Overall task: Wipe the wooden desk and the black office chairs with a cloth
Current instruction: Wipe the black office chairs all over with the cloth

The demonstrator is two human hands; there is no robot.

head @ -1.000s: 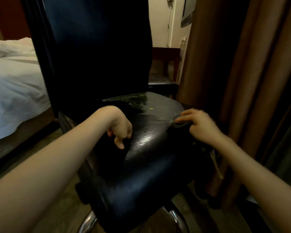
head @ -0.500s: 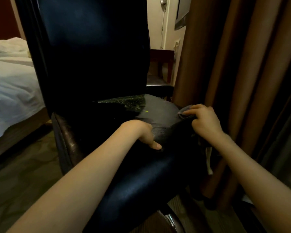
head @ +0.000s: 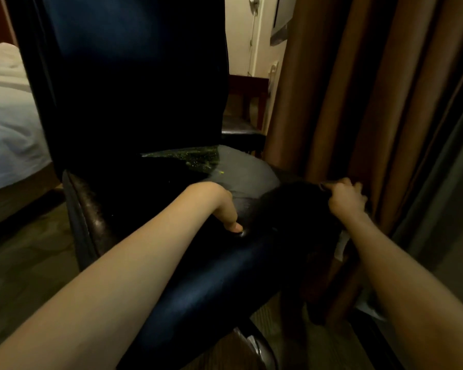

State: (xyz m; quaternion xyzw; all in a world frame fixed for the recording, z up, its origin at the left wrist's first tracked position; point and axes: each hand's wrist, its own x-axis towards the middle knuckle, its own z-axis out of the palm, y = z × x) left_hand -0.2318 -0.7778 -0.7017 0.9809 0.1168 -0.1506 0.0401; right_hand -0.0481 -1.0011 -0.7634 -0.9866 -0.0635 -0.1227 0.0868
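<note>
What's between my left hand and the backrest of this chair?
In the head view, only the black seat, with a green-speckled patch up near the backrest. The left hand rests on the seat.

The chair (head: 134,76) stands between a bed (head: 8,129) at left and curtains (head: 358,102), seemingly touching, at right.

two bare hands show: one left hand (head: 222,206) and one right hand (head: 345,201). there is one black office chair (head: 198,276) close up and one wooden-framed chair (head: 242,129) behind it. there is also one dark cloth (head: 300,209), one bed (head: 8,134), one brown curtain (head: 358,102) and one cable (head: 253,36) on the wall.
</note>
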